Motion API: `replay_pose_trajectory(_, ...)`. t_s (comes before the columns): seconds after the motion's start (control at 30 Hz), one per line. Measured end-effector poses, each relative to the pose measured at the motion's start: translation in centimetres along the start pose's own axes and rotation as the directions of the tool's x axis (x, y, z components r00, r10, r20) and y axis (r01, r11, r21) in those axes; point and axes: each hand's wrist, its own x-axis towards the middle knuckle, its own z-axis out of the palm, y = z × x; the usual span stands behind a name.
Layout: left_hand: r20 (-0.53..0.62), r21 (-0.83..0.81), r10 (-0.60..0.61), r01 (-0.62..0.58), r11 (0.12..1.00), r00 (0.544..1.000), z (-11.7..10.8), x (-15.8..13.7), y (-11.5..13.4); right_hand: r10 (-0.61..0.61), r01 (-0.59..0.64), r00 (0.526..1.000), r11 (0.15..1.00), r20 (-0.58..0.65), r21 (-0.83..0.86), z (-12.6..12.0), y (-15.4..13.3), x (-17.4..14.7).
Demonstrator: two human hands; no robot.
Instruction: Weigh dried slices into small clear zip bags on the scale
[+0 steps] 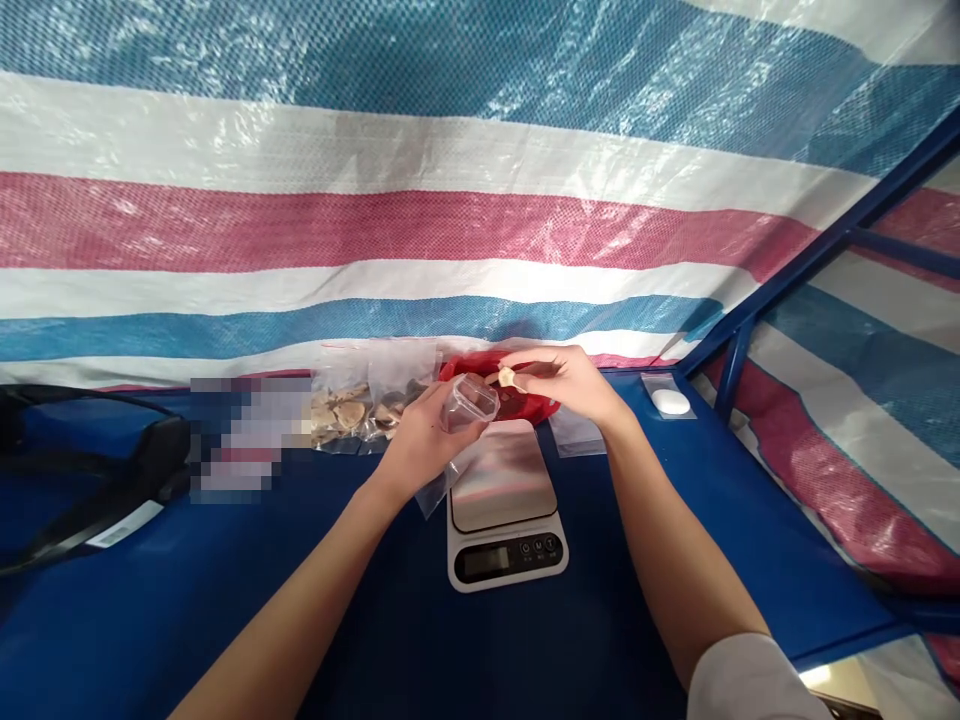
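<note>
Pale piece sits pinched at the fingertips of the right grip, near the mouth of a clear plastic cup, which the left grip clasps. Red bag and white scale lie close by on the blue surface.
</note>
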Motion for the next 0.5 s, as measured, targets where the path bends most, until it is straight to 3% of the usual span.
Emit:
replay_pose_trajectory(0.23,0.051,-0.075,0.019,-0.015,0.997,0.999,0.3,-0.1,1.0,-0.079,0.094,0.983,0.992,0.166,-0.085,1.7,-2.4,-0.3)
replay_pose_trajectory(0.5,0.055,-0.083,0.009,-0.004,0.997,0.998,0.4,-0.3,0.6,-0.148,0.211,0.958,0.944,0.247,-0.255,3.0,-3.4,-0.3)
